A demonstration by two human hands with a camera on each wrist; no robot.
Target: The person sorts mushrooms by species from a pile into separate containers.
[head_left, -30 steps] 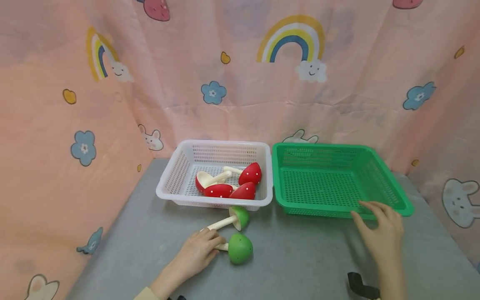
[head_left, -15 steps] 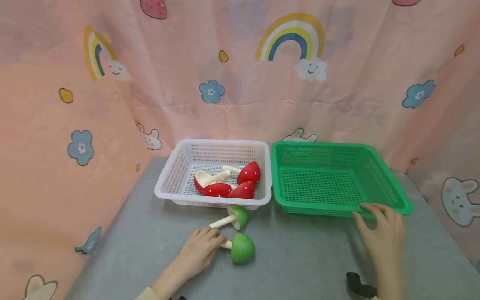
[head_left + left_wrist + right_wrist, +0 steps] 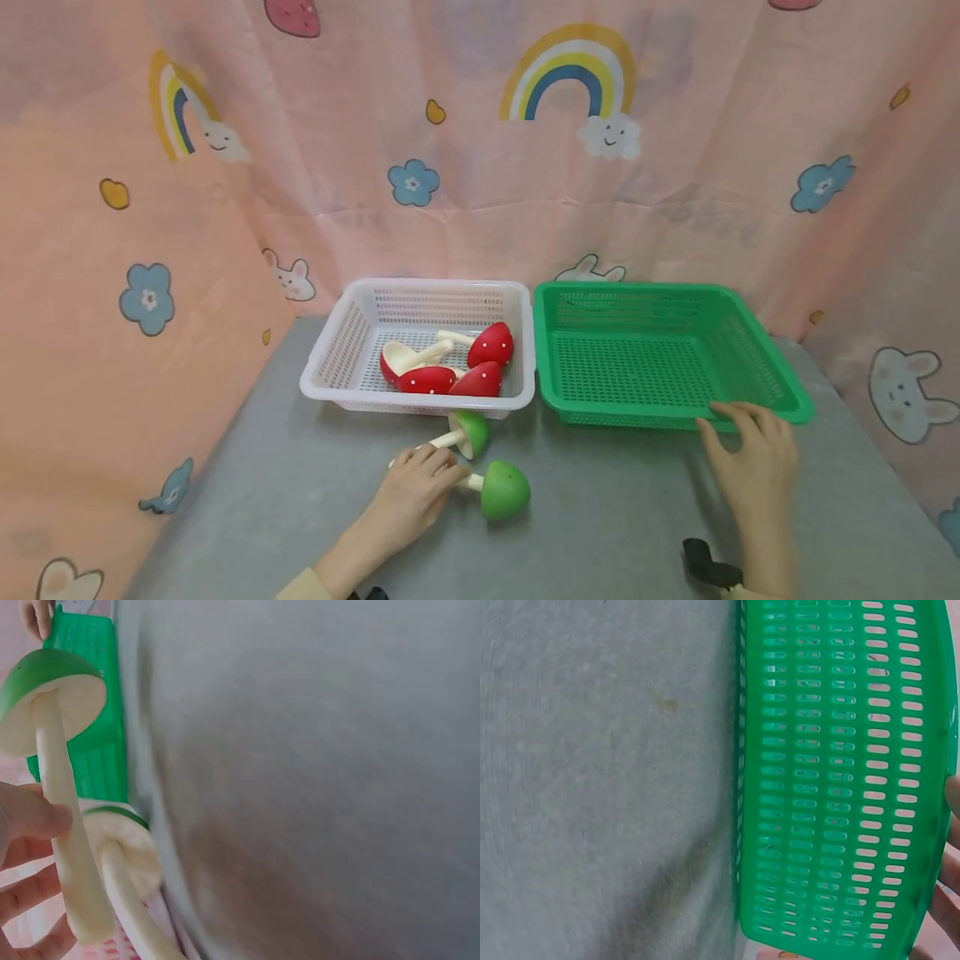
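My left hand (image 3: 416, 492) pinches the cream stem of a green-capped toy mushroom (image 3: 506, 491), its cap pointing right. In the left wrist view, the thumb lies across that stem (image 3: 64, 817), and the cap's pale underside shows. A second green toy mushroom (image 3: 470, 434) lies on the table just behind, its stem end partly hidden by the hand; it overlaps the held one in the left wrist view. My right hand (image 3: 757, 458) grips the near rim of the green basket (image 3: 600, 412) towards its right corner, thumb outside. Fingertips (image 3: 952, 799) show at that rim.
Left of the green basket, side by side, stands a white basket (image 3: 322, 392) holding several red toy mushrooms (image 3: 491, 343) with white spots and cream stems. Both baskets stand on a grey table (image 3: 600, 517). Behind hangs a pink printed curtain (image 3: 480, 233).
My left hand has moved to the right with the green toy mushroom, drawing it away from the other one. The right hand stays at the basket rim. The head view has shifted slightly.
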